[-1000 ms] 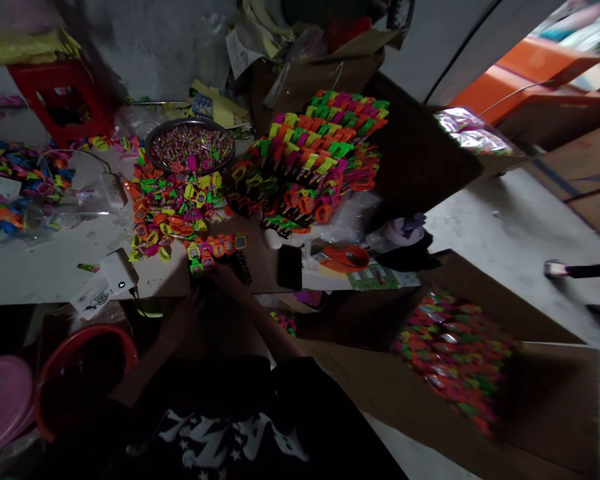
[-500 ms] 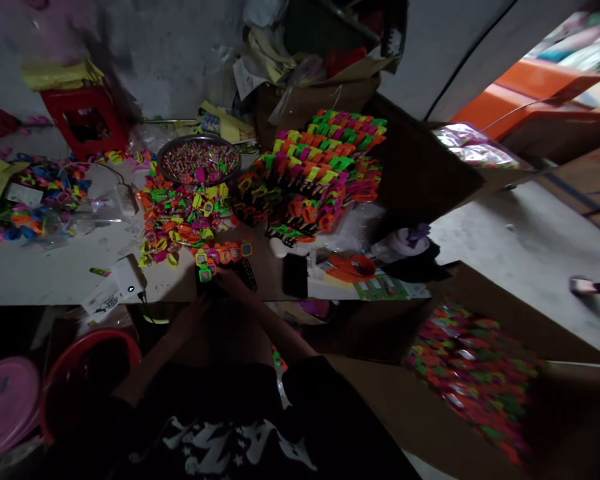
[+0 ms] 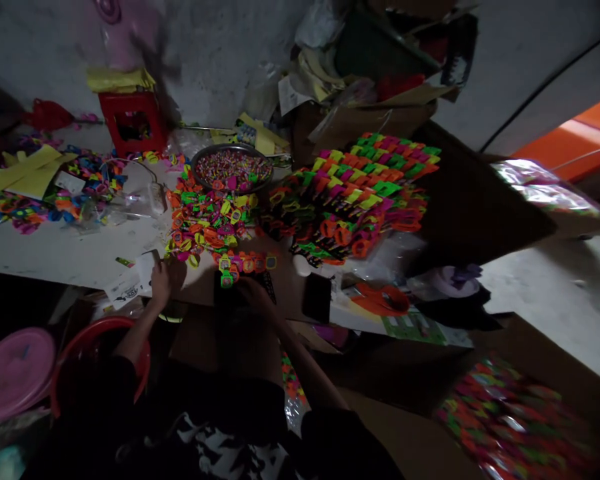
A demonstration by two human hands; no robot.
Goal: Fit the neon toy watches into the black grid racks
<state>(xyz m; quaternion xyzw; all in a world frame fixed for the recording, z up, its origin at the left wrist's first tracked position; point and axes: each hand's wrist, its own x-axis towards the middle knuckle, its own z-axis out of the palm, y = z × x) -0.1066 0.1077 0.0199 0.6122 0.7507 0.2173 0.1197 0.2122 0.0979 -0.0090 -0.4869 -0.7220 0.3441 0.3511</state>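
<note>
White box (image 3: 146,269) on the counter (image 3: 70,250), near side; left hand (image 3: 161,285) at its right side, box's long axis roughly near-far. Watch row (image 3: 249,263) runs left-right, just beyond right hand (image 3: 253,291). Both hands' fingers too dark; can't tell grip.

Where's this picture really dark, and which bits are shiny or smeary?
Head view: deep shadow around the right hand, so its fingers barely show; head view: white glare on the plastic packs at upper right; head view: the colourful heap at lower right looks smeared, while the toy watches look clearer.
</note>
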